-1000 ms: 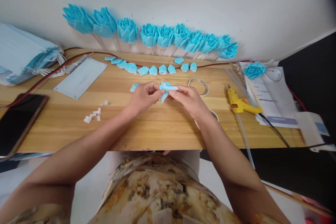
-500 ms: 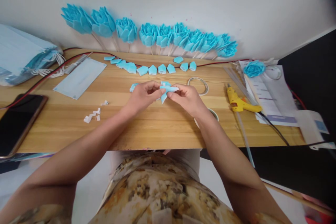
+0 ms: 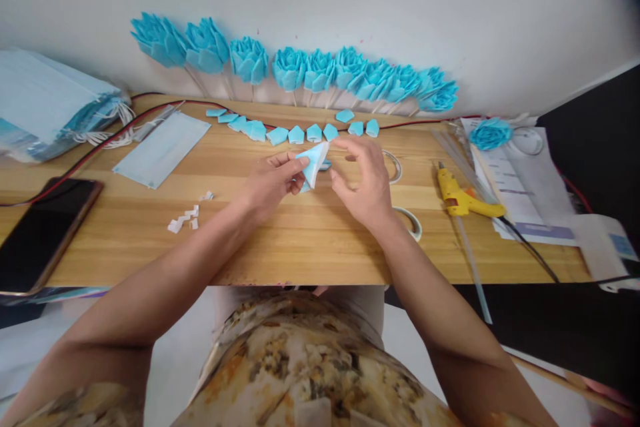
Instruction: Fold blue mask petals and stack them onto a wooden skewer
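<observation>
My left hand point(image 3: 277, 180) pinches a folded piece of blue and white mask fabric point(image 3: 314, 161) between thumb and fingers, above the middle of the table. Just right of it is my right hand point(image 3: 363, 177), its thumb and fingers spread apart with nothing between them. Another bit of blue fabric shows partly behind the held piece. Beyond my hands a row of folded blue petals point(image 3: 296, 135) lies along the table, with one petal point(image 3: 345, 116) set behind the row. Two tape rolls, one white point(image 3: 395, 167) and one pale green point(image 3: 411, 223), are partly hidden by my right hand and forearm.
Several blue fabric flowers point(image 3: 250, 60) on sticks lean against the wall. On the left are a pack of masks point(image 3: 55, 100), a flat mask point(image 3: 163, 149), a phone point(image 3: 47, 233) and white scraps point(image 3: 183, 219). A yellow glue gun point(image 3: 465, 197) and papers point(image 3: 525, 180) lie right.
Both hands were on the fabric piece; my right hand has let go and opened, moving slightly right. The piece now stands tilted in my left hand. The whole view has shifted a little.
</observation>
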A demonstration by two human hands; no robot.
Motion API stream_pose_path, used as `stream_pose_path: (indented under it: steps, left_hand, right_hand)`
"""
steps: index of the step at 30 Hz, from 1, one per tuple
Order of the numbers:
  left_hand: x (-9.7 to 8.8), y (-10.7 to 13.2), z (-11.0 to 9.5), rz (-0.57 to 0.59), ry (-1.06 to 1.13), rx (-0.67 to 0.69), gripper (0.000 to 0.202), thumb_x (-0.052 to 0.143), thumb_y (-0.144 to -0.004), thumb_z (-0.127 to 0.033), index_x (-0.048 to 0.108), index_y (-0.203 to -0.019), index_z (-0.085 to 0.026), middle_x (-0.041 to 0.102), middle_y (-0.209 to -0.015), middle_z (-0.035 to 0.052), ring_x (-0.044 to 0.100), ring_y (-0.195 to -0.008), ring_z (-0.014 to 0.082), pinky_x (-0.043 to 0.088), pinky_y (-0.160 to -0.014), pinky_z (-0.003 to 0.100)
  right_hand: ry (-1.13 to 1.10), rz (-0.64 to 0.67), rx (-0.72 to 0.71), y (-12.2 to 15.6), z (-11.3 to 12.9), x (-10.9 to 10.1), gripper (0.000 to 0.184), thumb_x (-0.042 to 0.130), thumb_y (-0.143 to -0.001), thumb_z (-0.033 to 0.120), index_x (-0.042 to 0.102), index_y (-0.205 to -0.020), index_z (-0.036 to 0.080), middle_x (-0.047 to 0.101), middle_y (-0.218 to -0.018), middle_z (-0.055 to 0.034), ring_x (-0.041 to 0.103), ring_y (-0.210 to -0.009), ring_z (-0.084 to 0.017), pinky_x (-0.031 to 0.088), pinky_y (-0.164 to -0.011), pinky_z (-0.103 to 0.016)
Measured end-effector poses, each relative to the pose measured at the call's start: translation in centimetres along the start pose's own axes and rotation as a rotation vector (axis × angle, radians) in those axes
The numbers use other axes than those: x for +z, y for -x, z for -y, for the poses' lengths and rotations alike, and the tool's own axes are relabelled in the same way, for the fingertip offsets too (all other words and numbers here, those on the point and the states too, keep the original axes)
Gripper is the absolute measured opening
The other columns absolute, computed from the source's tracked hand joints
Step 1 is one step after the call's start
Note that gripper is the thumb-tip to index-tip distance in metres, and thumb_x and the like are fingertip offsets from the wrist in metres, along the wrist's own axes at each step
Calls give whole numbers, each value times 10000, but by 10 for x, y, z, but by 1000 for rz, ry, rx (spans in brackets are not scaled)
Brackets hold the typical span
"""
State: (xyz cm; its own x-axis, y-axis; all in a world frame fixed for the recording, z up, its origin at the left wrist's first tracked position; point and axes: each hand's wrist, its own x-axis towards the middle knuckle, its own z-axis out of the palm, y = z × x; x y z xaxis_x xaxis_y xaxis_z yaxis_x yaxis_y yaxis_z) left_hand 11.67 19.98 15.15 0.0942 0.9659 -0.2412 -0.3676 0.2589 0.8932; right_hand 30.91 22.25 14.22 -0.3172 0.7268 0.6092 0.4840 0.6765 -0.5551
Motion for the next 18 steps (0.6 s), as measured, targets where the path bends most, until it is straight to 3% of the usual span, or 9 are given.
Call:
stream_pose_path:
  steps: [2,5,11,18]
  left_hand:
    - [2,2,-2,14,78,-42,240,771,-805,-238,581,-674,-171,597,-604,-19,517,-542,73,382,-524,209]
    - [4,4,-3,39,144,-64,269,798,-794,-238,567,-671,-172,594,-650,-26,525,-573,69,385,-531,209]
    - [3,5,-1,62,127,-51,239,814,-789,-260,612,-699,-168,586,-648,-26,516,-585,72,389,-539,209]
    - [4,4,2,23,78,18,209,806,-799,-255,630,-725,-169,565,-623,-43,507,-565,66,381,-527,199]
  right_hand:
    - [104,-9,-155,0,1,1,455,607,-877,155,584,-1298,325,624,-1375,-64,541,-1323,-296,426,-1125,-555]
    - [164,34,-229,1,4,3,375,586,-923,180,612,-1246,370,593,-1409,-28,496,-1373,-306,379,-1164,-597]
    - [176,39,-176,2,4,6,156,607,-944,252,732,-983,336,622,-1352,-18,493,-1352,-306,378,-1174,-571]
    - [68,18,-110,4,3,6,148,615,-954,275,752,-958,328,598,-1370,-29,494,-1338,-303,468,-1049,-540]
